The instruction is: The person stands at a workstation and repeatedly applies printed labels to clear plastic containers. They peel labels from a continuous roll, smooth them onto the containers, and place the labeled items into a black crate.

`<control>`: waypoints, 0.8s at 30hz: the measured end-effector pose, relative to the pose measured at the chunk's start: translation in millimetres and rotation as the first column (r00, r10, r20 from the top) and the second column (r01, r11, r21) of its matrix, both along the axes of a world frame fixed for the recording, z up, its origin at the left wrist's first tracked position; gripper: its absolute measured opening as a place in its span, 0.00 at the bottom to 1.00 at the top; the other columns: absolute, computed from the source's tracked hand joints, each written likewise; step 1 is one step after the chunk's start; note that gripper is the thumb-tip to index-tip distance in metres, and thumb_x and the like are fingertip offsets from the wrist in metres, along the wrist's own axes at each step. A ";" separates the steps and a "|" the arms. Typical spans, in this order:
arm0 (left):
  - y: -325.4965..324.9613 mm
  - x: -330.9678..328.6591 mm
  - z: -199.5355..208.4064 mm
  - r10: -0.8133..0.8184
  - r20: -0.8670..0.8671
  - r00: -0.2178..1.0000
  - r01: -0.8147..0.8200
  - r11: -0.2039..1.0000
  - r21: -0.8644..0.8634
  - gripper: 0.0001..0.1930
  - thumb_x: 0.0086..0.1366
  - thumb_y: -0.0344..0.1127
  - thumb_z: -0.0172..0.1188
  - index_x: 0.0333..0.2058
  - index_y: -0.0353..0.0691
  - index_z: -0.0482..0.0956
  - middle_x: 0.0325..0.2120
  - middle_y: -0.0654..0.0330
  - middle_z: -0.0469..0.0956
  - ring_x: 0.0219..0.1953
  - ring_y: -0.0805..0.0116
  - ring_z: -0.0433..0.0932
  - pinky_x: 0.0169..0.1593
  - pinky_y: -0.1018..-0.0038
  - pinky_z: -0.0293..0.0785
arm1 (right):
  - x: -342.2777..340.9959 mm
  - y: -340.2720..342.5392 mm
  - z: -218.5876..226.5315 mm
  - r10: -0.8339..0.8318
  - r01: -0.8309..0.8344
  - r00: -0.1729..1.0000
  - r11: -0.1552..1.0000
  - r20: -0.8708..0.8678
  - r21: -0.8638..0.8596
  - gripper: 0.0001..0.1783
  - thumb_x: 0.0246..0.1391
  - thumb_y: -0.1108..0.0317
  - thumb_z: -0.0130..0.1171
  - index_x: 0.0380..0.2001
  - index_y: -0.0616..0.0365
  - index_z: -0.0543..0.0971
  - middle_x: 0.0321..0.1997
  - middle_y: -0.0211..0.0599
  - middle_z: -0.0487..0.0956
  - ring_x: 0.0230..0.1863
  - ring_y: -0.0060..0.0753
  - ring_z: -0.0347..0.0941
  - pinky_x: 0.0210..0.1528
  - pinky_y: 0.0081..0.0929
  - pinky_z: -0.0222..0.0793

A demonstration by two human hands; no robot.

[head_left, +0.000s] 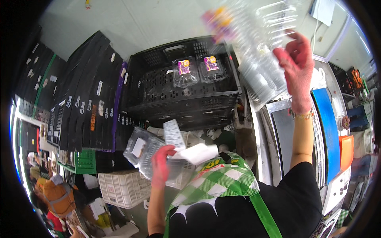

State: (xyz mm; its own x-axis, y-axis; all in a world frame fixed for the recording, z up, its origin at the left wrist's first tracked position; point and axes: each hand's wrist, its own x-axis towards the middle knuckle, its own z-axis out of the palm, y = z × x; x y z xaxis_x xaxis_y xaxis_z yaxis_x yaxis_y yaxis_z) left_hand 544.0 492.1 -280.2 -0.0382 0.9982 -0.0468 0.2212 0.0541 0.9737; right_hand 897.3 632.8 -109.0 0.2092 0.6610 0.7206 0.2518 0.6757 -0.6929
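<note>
My left hand (160, 166) is closed at lower centre over a clear plastic clamshell container (147, 152). A strip of white labels (173, 134) and a curled piece of white paper (197, 154) lie against its fingertips. At upper right my raised right hand (297, 63) has its fingers bent around the edge of a clear plastic container (274, 23), smeared by motion. Beside that container is a blurred purple and orange label (219, 23). Below it stands a stack of clear plastic containers (260, 79). Two labelled clamshells (184, 72) sit in a black crate (145, 97).
Tall stacks of black crates (83, 87) stand on the left. A white basket (123, 188) and a green crate (84, 162) are lower left. To the right are a metal-edged bench (262, 146), a blue board (327, 131) and an orange bin (346, 150). Other people are at far left.
</note>
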 end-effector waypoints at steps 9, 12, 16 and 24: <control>-16.1 19.5 45.4 0.404 0.202 0.892 -0.445 0.865 0.233 0.14 0.59 0.29 0.46 0.44 0.34 0.69 0.37 0.55 0.75 0.40 0.72 0.72 0.41 0.83 0.62 | 93.1 96.3 -168.1 -0.130 0.770 0.396 0.587 0.909 -0.251 0.14 0.55 0.64 0.39 0.44 0.47 0.69 0.38 0.44 0.76 0.39 0.48 0.72 0.40 0.40 0.66; -7.5 19.5 49.6 0.413 0.289 0.864 -0.488 0.829 0.273 0.20 0.53 0.15 0.47 0.47 0.33 0.65 0.45 0.53 0.70 0.47 0.69 0.69 0.50 0.77 0.63 | 77.9 96.3 -189.0 -0.056 0.786 0.312 0.576 0.948 -0.224 0.16 0.56 0.64 0.35 0.45 0.49 0.69 0.38 0.45 0.76 0.40 0.48 0.72 0.41 0.41 0.66; 2.4 21.9 62.7 0.466 0.332 0.820 -0.571 0.711 0.410 0.26 0.51 0.15 0.49 0.51 0.34 0.62 0.51 0.52 0.64 0.51 0.68 0.65 0.49 0.77 0.63 | 88.0 102.2 -194.7 -0.008 0.723 0.458 0.584 0.889 -0.368 0.18 0.56 0.64 0.37 0.49 0.49 0.67 0.47 0.39 0.74 0.50 0.43 0.68 0.49 0.35 0.62; -59.4 -0.7 29.8 0.384 0.633 0.672 -0.520 0.854 0.033 0.10 0.50 0.23 0.57 0.34 0.35 0.74 0.34 0.56 0.75 0.30 0.72 0.71 0.36 0.80 0.67 | -110.3 27.2 -168.9 -0.143 0.135 0.693 0.988 0.707 0.068 0.19 0.45 0.68 0.55 0.43 0.59 0.69 0.40 0.46 0.72 0.43 0.48 0.67 0.47 0.40 0.62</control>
